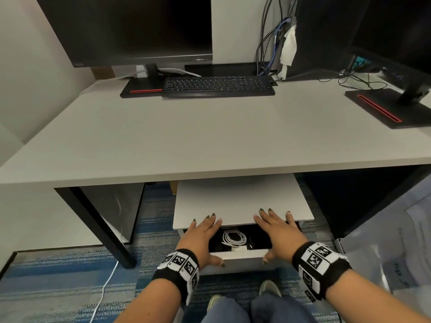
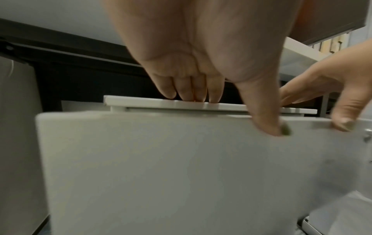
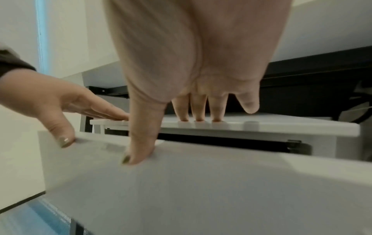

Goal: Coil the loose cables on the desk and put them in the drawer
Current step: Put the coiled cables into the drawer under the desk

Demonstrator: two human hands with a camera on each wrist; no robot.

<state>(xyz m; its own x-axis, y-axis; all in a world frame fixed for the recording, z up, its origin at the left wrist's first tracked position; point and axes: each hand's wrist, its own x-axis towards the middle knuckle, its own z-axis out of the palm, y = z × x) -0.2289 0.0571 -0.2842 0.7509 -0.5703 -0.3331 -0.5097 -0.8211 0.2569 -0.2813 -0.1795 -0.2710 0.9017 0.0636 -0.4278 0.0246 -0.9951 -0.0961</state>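
Note:
A white drawer (image 1: 242, 258) of the low cabinet (image 1: 240, 201) under the desk stands partly pulled out. Inside lies a coiled white cable (image 1: 234, 238) beside dark cables (image 1: 253, 243). My left hand (image 1: 201, 238) has straight fingers resting on the cabinet top, its thumb (image 2: 269, 125) pressing the drawer front (image 2: 161, 167). My right hand (image 1: 277, 231) lies the same way, fingers flat on the cabinet top (image 3: 261, 125), thumb (image 3: 138, 152) on the drawer front (image 3: 201, 182).
The grey desk (image 1: 186, 141) carries a black keyboard (image 1: 218, 86), two monitors (image 1: 130, 29) and hanging cables (image 1: 268, 43) at the back. A white cable (image 1: 105, 290) trails on the carpet by the black desk leg (image 1: 102, 229). My knees and shoes sit just below the drawer.

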